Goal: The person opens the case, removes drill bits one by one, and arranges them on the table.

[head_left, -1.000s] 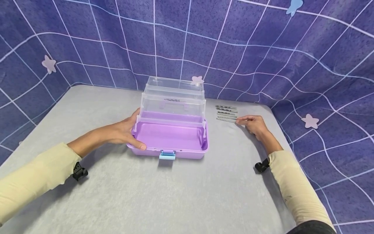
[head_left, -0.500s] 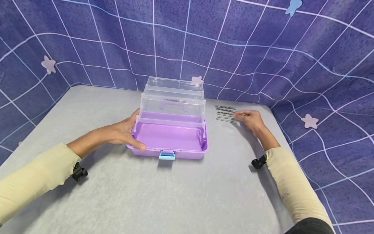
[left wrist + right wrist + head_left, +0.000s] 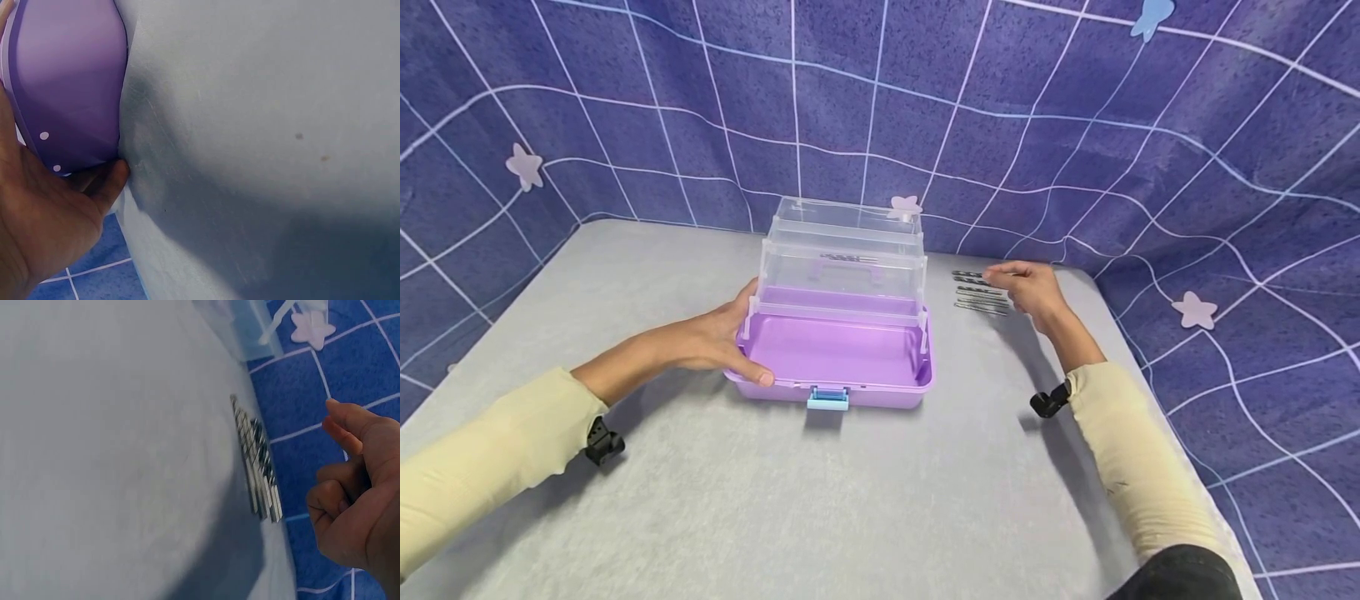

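Note:
A purple toolbox [image 3: 835,346] with clear trays and a blue latch [image 3: 828,398] stands open mid-table. My left hand [image 3: 718,337] grips its left end, thumb along the front rim and the other fingers round the side; in the left wrist view the fingers [image 3: 112,181] touch the purple wall [image 3: 75,81]. Several metal drill bits [image 3: 979,302] lie in a row right of the box. Above their far end hovers my right hand [image 3: 1030,289], thumb and index finger close together. In the right wrist view this hand [image 3: 356,494] is apart from the bits [image 3: 256,465], with nothing visible between its fingertips.
More drill bits [image 3: 848,258] show through the clear trays [image 3: 842,233] of the box. Behind the grey table [image 3: 850,500] hangs a purple-blue grid-patterned cloth [image 3: 737,92] with star shapes. A black wrist camera [image 3: 1049,402] sits on the right forearm.
My right hand has moved away from the nearest drill bit, up and slightly left, to over the far ones. The left hand and the toolbox have stayed put.

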Motion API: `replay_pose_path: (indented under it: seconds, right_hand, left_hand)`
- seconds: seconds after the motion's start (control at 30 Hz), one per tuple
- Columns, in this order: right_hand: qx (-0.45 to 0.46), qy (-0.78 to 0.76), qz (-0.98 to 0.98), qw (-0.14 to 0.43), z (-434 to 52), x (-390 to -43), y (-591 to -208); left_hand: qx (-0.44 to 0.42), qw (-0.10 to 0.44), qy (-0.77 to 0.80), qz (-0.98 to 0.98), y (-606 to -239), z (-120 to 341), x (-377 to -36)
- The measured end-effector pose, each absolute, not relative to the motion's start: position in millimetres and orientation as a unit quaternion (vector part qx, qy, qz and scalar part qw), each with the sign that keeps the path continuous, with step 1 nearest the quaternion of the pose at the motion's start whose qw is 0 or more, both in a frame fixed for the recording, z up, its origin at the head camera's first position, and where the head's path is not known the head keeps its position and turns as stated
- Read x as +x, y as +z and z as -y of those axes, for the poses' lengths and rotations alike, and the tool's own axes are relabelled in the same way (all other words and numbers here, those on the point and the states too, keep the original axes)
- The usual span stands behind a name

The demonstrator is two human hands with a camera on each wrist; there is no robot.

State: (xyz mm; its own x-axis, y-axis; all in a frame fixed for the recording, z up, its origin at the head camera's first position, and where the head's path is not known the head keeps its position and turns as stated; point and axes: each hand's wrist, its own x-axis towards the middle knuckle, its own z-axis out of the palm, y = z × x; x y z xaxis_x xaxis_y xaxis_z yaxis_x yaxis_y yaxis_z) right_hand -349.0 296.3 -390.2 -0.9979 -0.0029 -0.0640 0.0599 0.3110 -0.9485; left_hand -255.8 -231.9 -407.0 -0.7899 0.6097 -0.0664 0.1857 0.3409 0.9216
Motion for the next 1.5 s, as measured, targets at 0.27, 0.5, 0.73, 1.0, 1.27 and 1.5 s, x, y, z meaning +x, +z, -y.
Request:
replay_pose_path:
  seconds: [0.27,0.5,0.73,1.0,1.27,1.5]
  right_hand:
    - [-0.017,-0.588,-0.809,0.016,-268,-351,-373]
    - [-0.039,-0.580,-0.814,0.011,-245,-353,-359]
    - [-0.071,-0.559,-0.826,0.006,-224,-354,-344]
    - [-0.108,-0.543,-0.832,-0.002,-200,-358,-336]
    - [-0.129,-0.516,-0.847,-0.008,-182,-360,-330]
    - [-0.156,-0.501,-0.851,-0.012,-170,-358,-323]
  left_hand:
    - [0.269,0.206,0.515,-0.787,-407,234,-256]
    - [0.263,0.207,0.520,-0.786,-407,232,-256]
    - [0.265,0.203,0.512,-0.791,-405,232,-255]
    - [0.257,0.187,0.479,-0.819,-404,233,-255]
    - [0.250,0.184,0.464,-0.830,-405,233,-255]
    - [0.250,0.187,0.474,-0.823,-404,232,-255]
